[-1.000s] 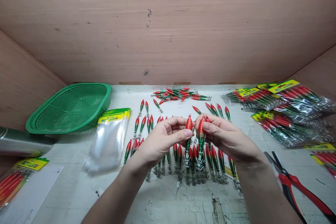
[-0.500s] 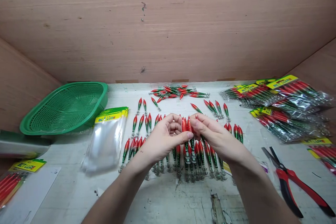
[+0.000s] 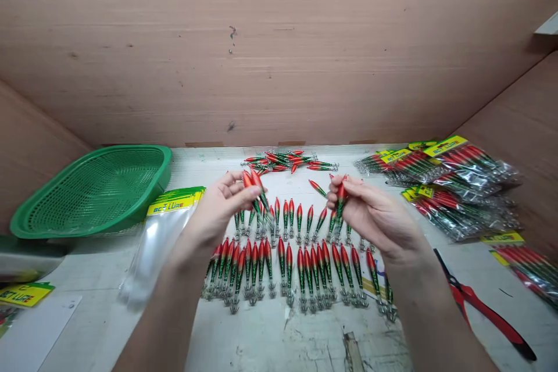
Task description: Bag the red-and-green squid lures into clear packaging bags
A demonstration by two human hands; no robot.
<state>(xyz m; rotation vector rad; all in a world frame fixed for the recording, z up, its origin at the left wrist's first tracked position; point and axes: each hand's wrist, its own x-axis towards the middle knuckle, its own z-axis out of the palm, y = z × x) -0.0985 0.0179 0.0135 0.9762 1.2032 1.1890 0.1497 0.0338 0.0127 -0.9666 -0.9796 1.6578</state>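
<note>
Red-and-green squid jigs (image 3: 320, 267) with hooked crowns lie in rows on the white worktop, red tips pointing away from me. My left hand (image 3: 226, 197) pinches two squid jigs (image 3: 257, 189) above the left part of the rows, hooks hanging down. On the other side, my right hand (image 3: 370, 203) is closed on a squid jig (image 3: 341, 195), held upright between thumb and fingers; whether a second one is behind it I cannot tell. A loose heap of jigs (image 3: 283, 158) lies at the back, by the wooden wall.
At the left are a green plastic basket (image 3: 87, 186) and a stack of clear bags (image 3: 163, 244) with yellow headers. Filled packs of jigs (image 3: 466, 168) pile up at the right. Red-handled pliers (image 3: 488, 308) lie in front of them.
My hands have moved apart from the middle, the left one going left and the right one slightly right. Jigs that were together between them are now split between both hands.
</note>
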